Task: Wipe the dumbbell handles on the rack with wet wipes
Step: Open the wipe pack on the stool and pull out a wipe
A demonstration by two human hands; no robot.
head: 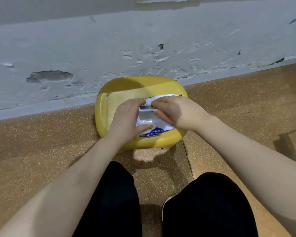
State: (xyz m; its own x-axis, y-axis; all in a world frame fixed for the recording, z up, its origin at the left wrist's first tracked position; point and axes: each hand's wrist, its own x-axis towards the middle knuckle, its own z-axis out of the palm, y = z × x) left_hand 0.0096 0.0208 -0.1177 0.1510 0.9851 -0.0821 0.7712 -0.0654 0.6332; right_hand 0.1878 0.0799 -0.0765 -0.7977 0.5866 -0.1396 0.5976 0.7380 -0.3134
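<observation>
Your left hand (126, 119) rests on the near-left part of the wet wipes pack (154, 124), thumb pressed flat along its front edge, fingers curled over the raised white flip lid (146, 108). The pack lies flat on the yellow stool (109, 106), which stands against the scuffed grey wall (92, 48) on the speckled brown floor (32, 151). The pack's long axis runs from near-left to far-right, and its printed label faces you. Your right hand (176, 112), a ring on one finger, pinches at the lid's opening with curled fingertips. Whether a wipe is caught there cannot be told.
</observation>
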